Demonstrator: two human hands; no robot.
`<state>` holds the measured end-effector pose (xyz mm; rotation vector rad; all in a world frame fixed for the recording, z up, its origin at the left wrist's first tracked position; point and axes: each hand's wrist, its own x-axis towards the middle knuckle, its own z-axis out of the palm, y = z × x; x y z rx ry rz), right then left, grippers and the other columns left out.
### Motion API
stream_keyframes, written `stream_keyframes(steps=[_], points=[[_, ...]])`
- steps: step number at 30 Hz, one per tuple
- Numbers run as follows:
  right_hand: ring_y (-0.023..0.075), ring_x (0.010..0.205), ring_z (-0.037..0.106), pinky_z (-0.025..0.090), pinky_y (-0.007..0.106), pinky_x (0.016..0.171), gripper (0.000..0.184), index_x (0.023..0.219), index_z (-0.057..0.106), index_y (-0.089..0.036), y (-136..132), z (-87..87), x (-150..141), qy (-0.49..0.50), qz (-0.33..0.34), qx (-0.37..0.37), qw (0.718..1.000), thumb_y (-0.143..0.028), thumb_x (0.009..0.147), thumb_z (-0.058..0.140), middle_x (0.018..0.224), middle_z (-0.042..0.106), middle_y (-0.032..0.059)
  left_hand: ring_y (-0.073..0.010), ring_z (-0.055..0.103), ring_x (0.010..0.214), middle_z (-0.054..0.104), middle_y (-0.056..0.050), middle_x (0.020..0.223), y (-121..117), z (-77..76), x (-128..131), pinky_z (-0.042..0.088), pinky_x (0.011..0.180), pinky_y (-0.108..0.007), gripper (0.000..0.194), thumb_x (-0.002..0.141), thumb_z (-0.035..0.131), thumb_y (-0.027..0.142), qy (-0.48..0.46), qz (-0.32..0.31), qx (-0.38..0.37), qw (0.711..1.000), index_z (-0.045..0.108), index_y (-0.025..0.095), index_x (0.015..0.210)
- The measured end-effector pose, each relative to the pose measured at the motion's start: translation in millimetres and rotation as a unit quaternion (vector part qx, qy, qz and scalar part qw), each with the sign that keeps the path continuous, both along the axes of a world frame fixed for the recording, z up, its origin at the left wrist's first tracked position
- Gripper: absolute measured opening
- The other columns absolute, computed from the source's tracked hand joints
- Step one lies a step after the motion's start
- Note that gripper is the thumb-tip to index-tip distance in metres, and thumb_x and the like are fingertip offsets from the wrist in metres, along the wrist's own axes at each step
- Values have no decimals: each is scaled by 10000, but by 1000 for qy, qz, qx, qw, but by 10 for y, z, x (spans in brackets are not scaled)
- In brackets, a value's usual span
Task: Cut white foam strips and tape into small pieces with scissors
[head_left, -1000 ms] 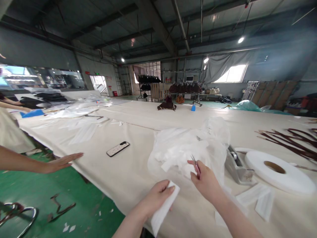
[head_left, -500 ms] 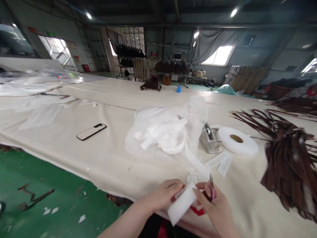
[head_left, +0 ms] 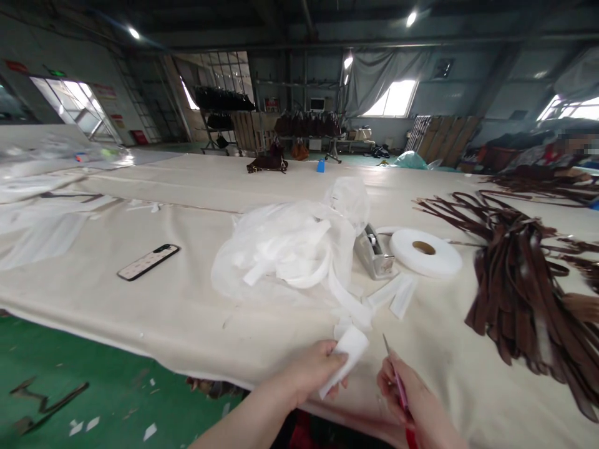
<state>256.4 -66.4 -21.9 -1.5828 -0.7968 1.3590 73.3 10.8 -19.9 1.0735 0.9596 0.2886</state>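
My left hand [head_left: 318, 374] grips a folded white strip [head_left: 352, 347] between thumb and fingers, just above the table's front edge. To its right, my right hand [head_left: 409, 390] is closed around a pair of scissors [head_left: 399, 381] with pinkish handles, the pointed blades aimed up and away from me. A gap separates the scissors from the strip. Beyond my hands, a clear plastic bag [head_left: 227, 265] lies with a tangle of white strips [head_left: 299, 252] in and on it. One long strip trails from it toward my left hand.
A grey tape dispenser [head_left: 377, 259] stands beside a wide white roll [head_left: 423, 265], with loose cut strips [head_left: 403, 298] before them. Dark brown straps [head_left: 515, 280] are heaped on the right. A phone [head_left: 148, 262] lies on the left. The green floor [head_left: 107, 386] holds scraps.
The view has swung right, and the co-worker's hand at left has left it. Both hands came together at the white strip, then the right hand drew away with the scissors.
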Motion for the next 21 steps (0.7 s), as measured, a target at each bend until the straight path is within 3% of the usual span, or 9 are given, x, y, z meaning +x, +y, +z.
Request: stream_keyframes(steps=[5, 8, 13, 21], points=[[17, 281, 225, 68, 213, 358, 518, 661, 410, -216, -107, -10, -156, 42, 81, -65, 994, -724, 758, 439, 467, 493, -66, -67, 442, 386, 590, 28, 583, 68, -31, -35, 304, 408, -191, 479, 721, 644, 540, -23, 46, -31, 998, 522, 149, 968], [17, 276, 203, 62, 211, 338, 526, 667, 425, -218, -90, -21, -212, 66, 91, -88, 990, -741, 715, 454, 431, 427, -93, -69, 445, 383, 594, 25, 579, 61, -27, -31, 314, 411, -198, 486, 693, 656, 543, -25, 35, -36, 998, 527, 148, 946], [11, 279, 210, 65, 199, 325, 509, 685, 442, -211, -66, -46, -210, 122, 96, -80, 985, -716, 738, 471, 461, 437, -93, -71, 461, 416, 608, 12, 622, 61, 6, -45, 325, 427, -199, 488, 709, 644, 553, -4, 13, -4, 1000, 544, 143, 954], [12, 291, 192, 49, 203, 332, 514, 701, 460, -205, -72, -79, -217, 122, 104, -80, 984, -716, 752, 474, 469, 448, -88, -83, 469, 465, 605, 10, 647, 109, 60, -95, 345, 452, -202, 503, 728, 635, 589, 7, -25, 45, 999, 568, 149, 961]])
